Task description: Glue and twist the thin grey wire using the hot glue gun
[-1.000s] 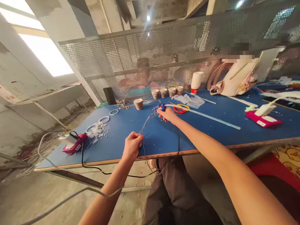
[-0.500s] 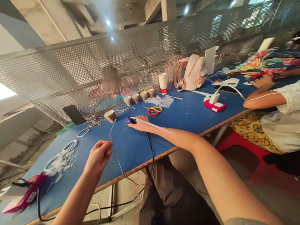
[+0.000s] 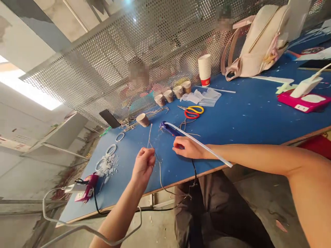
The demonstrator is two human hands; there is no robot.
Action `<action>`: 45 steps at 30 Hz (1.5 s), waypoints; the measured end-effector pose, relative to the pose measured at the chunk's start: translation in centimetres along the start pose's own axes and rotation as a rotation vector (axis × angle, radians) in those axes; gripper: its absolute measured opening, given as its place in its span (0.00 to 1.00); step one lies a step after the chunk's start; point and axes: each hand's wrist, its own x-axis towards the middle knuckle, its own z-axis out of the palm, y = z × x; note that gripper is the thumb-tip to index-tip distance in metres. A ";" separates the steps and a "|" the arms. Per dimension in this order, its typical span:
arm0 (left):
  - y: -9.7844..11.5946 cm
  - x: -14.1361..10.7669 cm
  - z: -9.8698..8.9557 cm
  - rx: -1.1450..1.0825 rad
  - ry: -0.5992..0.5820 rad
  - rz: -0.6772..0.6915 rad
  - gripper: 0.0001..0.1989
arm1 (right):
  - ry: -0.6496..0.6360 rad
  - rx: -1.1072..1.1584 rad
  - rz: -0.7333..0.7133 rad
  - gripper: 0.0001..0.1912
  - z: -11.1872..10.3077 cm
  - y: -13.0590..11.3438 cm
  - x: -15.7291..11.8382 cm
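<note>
My left hand (image 3: 143,164) is closed in a pinch on a thin cord (image 3: 160,174), whose short end sticks up from the fingers while the rest trails down over the table's front edge. To the right, my right hand (image 3: 188,147) has curled fingers at the rear of a blue glue gun (image 3: 171,129). A long white glue stick (image 3: 207,148) runs from the gun back across my right wrist. Beyond the left hand, a small brown cup (image 3: 143,120) lies tilted on the blue table (image 3: 222,120).
Scissors (image 3: 192,112), small cups (image 3: 168,96), white strips (image 3: 204,97) and stacked paper cups (image 3: 204,70) lie farther back. A backpack (image 3: 261,41) and pink power socket (image 3: 303,101) are right. White rings (image 3: 111,149), scraps and another pink socket (image 3: 88,187) are left.
The view has turned left and come nearer. My right hand has moved back from the glue gun's front to its rear, uncovering the blue body. My left hand still pinches the cord.
</note>
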 end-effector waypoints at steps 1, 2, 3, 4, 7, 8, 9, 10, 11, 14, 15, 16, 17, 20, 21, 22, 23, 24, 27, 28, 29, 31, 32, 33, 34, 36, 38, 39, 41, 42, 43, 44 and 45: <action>-0.3 -0.1 0.1 0.001 -0.014 -0.015 0.18 | -0.003 0.042 0.001 0.05 0.4 -0.5 0.0; -0.5 -0.2 0.2 0.002 -0.028 -0.030 0.18 | 0.001 0.091 0.016 0.05 0.8 -0.9 0.0; -0.6 -0.2 0.4 0.005 -0.041 -0.044 0.18 | 0.010 0.157 0.052 0.04 1.2 -1.3 0.0; -0.8 -0.1 0.5 0.008 -0.051 -0.055 0.18 | 0.019 0.247 0.114 0.04 1.6 -1.6 0.2; -1.0 0.5 1.0 0.029 -0.069 -0.079 0.18 | 0.021 0.592 0.379 0.04 2.5 -2.4 0.9; -1.0 0.7 1.1 0.036 -0.072 -0.082 0.18 | 0.016 0.686 0.452 0.04 2.7 -2.6 1.2; -1.1 1.0 1.1 0.041 -0.074 -0.083 0.18 | 0.014 0.747 0.497 0.03 2.9 -2.7 1.4; -1.2 1.1 1.2 0.044 -0.077 -0.080 0.18 | 0.017 0.790 0.522 0.03 3.1 -2.8 1.6; -1.4 1.3 1.2 0.044 -0.079 -0.074 0.19 | 0.026 0.820 0.530 0.04 3.3 -2.7 1.7; -1.8 1.4 1.1 0.037 -0.091 -0.051 0.19 | 0.050 0.891 0.520 0.05 3.9 -2.4 1.7; -1.9 1.3 1.0 0.035 -0.096 -0.047 0.19 | 0.058 0.915 0.523 0.06 4.0 -2.2 1.7; -2.1 1.3 1.0 0.035 -0.104 -0.051 0.19 | 0.064 0.938 0.532 0.07 4.1 -2.1 1.7; -2.2 1.2 0.9 0.035 -0.112 -0.053 0.18 | 0.072 0.958 0.544 0.08 4.2 -2.1 1.7; -2.4 0.8 0.7 0.037 -0.123 -0.037 0.17 | 0.073 0.999 0.560 0.09 4.0 -2.3 1.7; -2.4 0.7 0.7 0.041 -0.122 -0.027 0.17 | 0.071 1.009 0.561 0.09 3.8 -2.5 1.8; -2.3 0.6 0.8 0.046 -0.119 -0.017 0.18 | 0.071 1.019 0.564 0.09 3.7 -2.7 1.8; -2.3 0.5 0.8 0.051 -0.117 -0.008 0.18 | 0.076 1.026 0.573 0.09 3.6 -2.9 1.8; -2.3 0.4 0.9 0.055 -0.114 -0.001 0.18 | 0.081 1.034 0.585 0.09 3.5 -3.0 1.8; -2.4 0.2 1.0 0.053 -0.123 0.013 0.17 | 0.085 1.070 0.611 0.08 3.3 -3.2 1.8; -2.4 0.2 1.1 0.050 -0.127 0.019 0.17 | 0.080 1.087 0.614 0.08 3.3 -3.2 1.7; -2.5 0.2 1.1 0.048 -0.133 0.027 0.16 | 0.078 1.101 0.612 0.07 3.4 -3.1 1.7; -2.6 0.3 1.2 0.049 -0.141 0.044 0.16 | 0.081 1.116 0.612 0.05 3.5 -2.9 1.7; -2.6 0.3 1.3 0.053 -0.143 0.049 0.16 | 0.085 1.116 0.620 0.04 3.6 -2.8 1.7; -2.7 0.4 1.3 0.058 -0.145 0.051 0.16 | 0.088 1.117 0.634 0.03 3.6 -2.7 1.8; -2.7 0.4 1.3 0.062 -0.146 0.049 0.15 | 0.091 1.123 0.651 0.03 3.6 -2.7 1.8; -2.6 0.5 1.3 0.063 -0.145 0.040 0.15 | 0.093 1.148 0.683 0.04 3.6 -2.7 1.9; -2.5 0.6 1.3 0.054 -0.135 0.028 0.13 | 0.098 1.169 0.704 0.04 3.5 -2.8 2.0; -2.4 0.6 1.3 0.047 -0.125 0.023 0.12 | 0.098 1.175 0.710 0.04 3.5 -2.9 2.0; -2.3 0.6 1.2 0.035 -0.104 0.013 0.11 | 0.101 1.180 0.719 0.03 3.3 -3.0 2.0; -2.2 0.6 1.2 0.030 -0.094 0.008 0.11 | 0.101 1.190 0.722 0.03 3.3 -3.0 2.0; -2.1 0.5 1.1 0.026 -0.087 0.006 0.11 | 0.099 1.207 0.724 0.03 3.3 -3.0 2.0; -2.1 0.5 1.1 0.024 -0.080 0.005 0.11 | 0.093 1.229 0.723 0.03 3.3 -3.0 1.9; -2.0 0.4 1.0 0.025 -0.076 0.004 0.12 | 0.084 1.254 0.719 0.03 3.3 -3.0 1.9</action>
